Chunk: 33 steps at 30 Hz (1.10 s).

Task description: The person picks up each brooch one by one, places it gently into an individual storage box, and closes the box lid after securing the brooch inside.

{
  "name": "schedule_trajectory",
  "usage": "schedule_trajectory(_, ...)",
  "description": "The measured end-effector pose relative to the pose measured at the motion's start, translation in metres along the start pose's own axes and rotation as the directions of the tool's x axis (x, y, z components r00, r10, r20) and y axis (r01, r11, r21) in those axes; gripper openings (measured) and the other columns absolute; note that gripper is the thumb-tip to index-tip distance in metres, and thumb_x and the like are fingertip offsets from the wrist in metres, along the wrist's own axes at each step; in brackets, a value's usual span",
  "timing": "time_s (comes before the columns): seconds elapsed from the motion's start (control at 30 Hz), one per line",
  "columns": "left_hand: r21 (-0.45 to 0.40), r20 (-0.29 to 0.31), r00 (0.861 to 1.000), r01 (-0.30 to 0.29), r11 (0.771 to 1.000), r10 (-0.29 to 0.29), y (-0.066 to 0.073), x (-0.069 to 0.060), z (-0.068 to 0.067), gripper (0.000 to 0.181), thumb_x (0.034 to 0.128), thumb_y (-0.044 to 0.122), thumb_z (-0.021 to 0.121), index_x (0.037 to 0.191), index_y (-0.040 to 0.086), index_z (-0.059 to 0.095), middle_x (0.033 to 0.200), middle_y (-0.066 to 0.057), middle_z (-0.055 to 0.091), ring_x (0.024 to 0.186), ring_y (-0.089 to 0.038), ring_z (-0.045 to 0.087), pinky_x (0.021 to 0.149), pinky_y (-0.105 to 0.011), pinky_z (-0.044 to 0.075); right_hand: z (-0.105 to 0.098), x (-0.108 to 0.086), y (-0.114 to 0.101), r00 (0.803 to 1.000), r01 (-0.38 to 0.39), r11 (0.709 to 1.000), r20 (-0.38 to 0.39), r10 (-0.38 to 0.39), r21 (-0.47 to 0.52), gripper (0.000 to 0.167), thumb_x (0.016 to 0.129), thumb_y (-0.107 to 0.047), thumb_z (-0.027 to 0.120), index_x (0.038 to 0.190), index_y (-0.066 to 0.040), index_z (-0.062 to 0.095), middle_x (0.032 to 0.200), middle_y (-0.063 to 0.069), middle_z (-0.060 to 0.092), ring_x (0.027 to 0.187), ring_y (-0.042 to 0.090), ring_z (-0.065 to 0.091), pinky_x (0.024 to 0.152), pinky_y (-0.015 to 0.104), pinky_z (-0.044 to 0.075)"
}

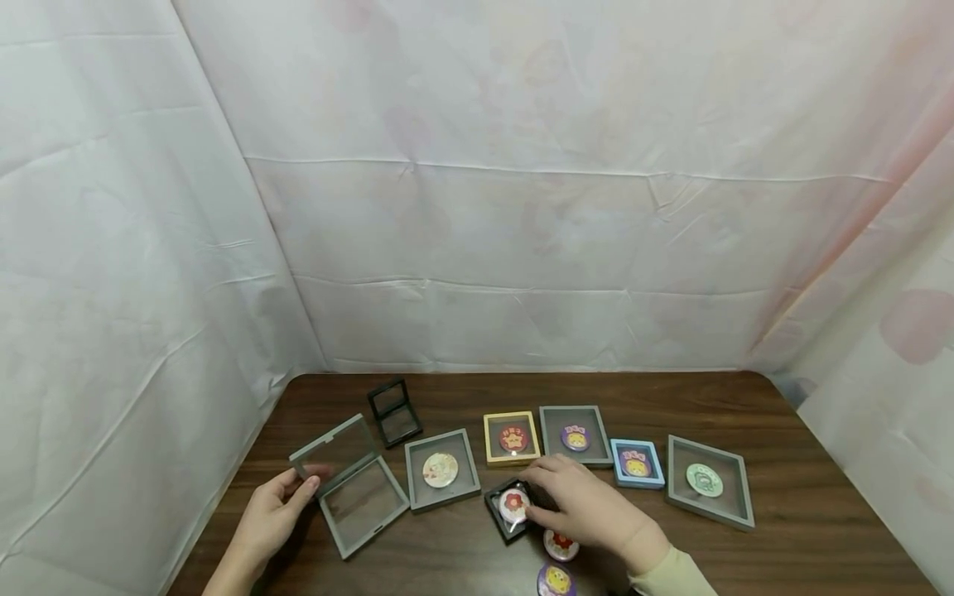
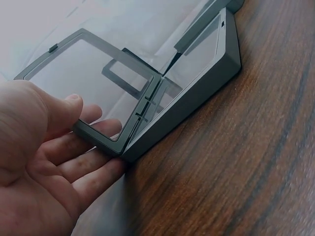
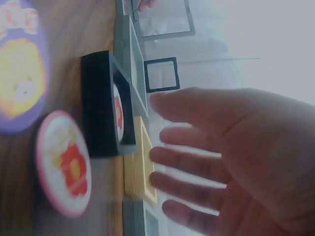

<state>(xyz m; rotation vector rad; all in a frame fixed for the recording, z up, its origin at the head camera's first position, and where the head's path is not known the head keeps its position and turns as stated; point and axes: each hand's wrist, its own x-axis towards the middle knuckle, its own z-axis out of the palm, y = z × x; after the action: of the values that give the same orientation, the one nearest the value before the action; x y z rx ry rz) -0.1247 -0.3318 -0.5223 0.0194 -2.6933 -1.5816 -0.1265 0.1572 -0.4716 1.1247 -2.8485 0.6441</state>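
Observation:
In the head view my left hand (image 1: 270, 519) holds the raised clear lid (image 1: 344, 451) of an open grey display case (image 1: 333, 527) by its corner. The left wrist view shows the thumb in front of the lid and fingers behind it; nothing lies inside the case. My right hand (image 1: 581, 501) is over the right side of a small black display case (image 1: 498, 520). A red-flower badge (image 1: 513, 507) sits within that black case. Seen from the right wrist, the fingers are extended and hold nothing. Whether they touch the case I cannot tell.
Loose badges, one red-flower (image 1: 561, 546) and one purple (image 1: 556, 581), lie near the front edge. A small open black case (image 1: 386, 430) stands behind. Badges sit in grey (image 1: 417, 500), yellow (image 1: 513, 460), blue (image 1: 641, 483) and more grey cases (image 1: 674, 472). Curtains (image 1: 484, 223) surround the table.

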Motion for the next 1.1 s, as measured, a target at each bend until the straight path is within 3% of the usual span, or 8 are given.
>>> schedule_trajectory(0.23,0.039,-0.008,1.0,-0.011,0.999,0.012,-0.001,-0.001,-0.001,0.031,0.115,0.029,0.061,0.137,0.01,0.074,0.135,-0.006,0.076,0.12,0.002,0.065,0.095,-0.017,0.053,-0.007,-0.032,0.002,0.999,-0.035,0.999,0.041,0.035,-0.012,0.038,0.099,-0.025,0.083,0.13,-0.005,0.075,0.118,0.002,0.072,0.109,0.019,0.069,0.093,0.042,0.061)
schedule_trajectory(0.5,0.038,-0.005,1.0,-0.024,0.999,0.025,-0.001,-0.002,-0.001,0.031,0.115,0.028,0.061,0.137,0.01,0.073,0.135,-0.006,0.076,0.122,0.0,0.066,0.096,-0.016,0.052,-0.007,-0.05,0.003,0.999,-0.039,0.999,0.029,0.04,-0.036,0.029,0.097,-0.026,0.085,0.118,-0.009,0.076,0.104,-0.003,0.067,0.091,0.004,0.062,0.079,0.034,0.06)
schedule_trajectory(0.67,0.031,-0.003,1.0,-0.025,0.999,0.025,-0.002,-0.003,0.001,0.031,0.115,0.029,0.06,0.137,0.011,0.073,0.135,-0.005,0.076,0.122,-0.001,0.066,0.096,-0.016,0.052,-0.005,-0.054,0.004,0.999,-0.048,0.996,0.006,0.049,-0.071,0.026,0.094,-0.026,0.086,0.112,-0.012,0.075,0.1,-0.005,0.066,0.088,0.003,0.061,0.079,0.035,0.059)
schedule_trajectory(0.9,0.04,-0.01,0.999,-0.034,0.999,0.035,-0.003,-0.003,0.0,0.03,0.1152,0.028,0.06,0.136,0.01,0.074,0.134,-0.005,0.077,0.121,0.0,0.066,0.096,-0.017,0.052,-0.002,-0.051,0.01,0.995,-0.065,0.997,0.072,0.067,-0.031,0.034,0.095,-0.031,0.087,0.118,-0.009,0.075,0.104,-0.003,0.067,0.093,0.005,0.063,0.082,0.036,0.06)
schedule_trajectory(1.1,0.043,-0.008,1.0,-0.029,0.999,0.029,-0.003,-0.004,0.0,0.031,0.1151,0.029,0.06,0.137,0.011,0.074,0.135,-0.006,0.076,0.121,0.002,0.065,0.095,-0.016,0.051,0.003,-0.049,0.013,0.995,-0.063,0.998,0.081,0.066,-0.031,0.041,0.093,-0.039,0.089,0.117,-0.009,0.075,0.104,-0.003,0.066,0.093,0.005,0.062,0.084,0.037,0.06)
